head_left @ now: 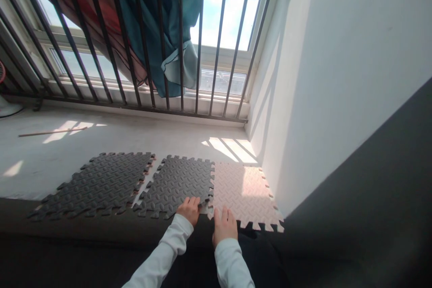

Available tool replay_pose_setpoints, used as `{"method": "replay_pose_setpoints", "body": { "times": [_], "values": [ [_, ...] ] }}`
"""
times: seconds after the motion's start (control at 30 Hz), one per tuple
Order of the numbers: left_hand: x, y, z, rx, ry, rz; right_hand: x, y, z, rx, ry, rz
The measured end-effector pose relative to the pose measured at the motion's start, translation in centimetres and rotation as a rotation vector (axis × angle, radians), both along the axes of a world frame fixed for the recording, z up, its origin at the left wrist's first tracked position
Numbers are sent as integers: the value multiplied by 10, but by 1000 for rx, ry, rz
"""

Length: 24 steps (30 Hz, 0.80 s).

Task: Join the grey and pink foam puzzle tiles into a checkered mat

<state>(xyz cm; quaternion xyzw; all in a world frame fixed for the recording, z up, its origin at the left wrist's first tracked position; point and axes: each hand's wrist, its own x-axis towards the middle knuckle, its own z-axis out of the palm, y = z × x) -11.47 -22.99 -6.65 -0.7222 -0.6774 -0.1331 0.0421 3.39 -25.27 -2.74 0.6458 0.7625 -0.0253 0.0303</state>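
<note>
My left hand (189,210) grips the near right corner of a dark grey foam mat tile (180,180), its fingers bent over the edge. That corner looks slightly raised. Just to the right, my right hand (225,226) holds the near left corner of a pale pink foam mat tile (239,189), with the fingers on top and the thumb low at the edge. The pink and grey tiles meet along their toothed sides, with a small gap near my hands. Another dark grey foam tile (104,182) lies to the left, separated by a narrow strip of ledge.
The tiles lie on a pale window ledge (182,132), slightly over its front edge. Behind stands a dark metal railing (145,109) with a teal and red curtain (151,22). A white wall (324,67) bounds the right. A thin stick (52,132) lies at the left.
</note>
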Motion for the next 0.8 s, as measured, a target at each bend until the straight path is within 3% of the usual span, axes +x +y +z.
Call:
{"method": "replay_pose_setpoints", "body": {
  "times": [0.17, 0.33, 0.8],
  "values": [
    [-1, 3, 7, 59, -74, 88, 0, 0, 0, -6, 13, -3],
    [-6, 8, 15, -3, -99, 137, -1, -1, 0, 14, 12, -6],
    [-18, 12, 31, -101, -115, 125, -2, -1, -2, -4, 9, -2]
  ]
}}
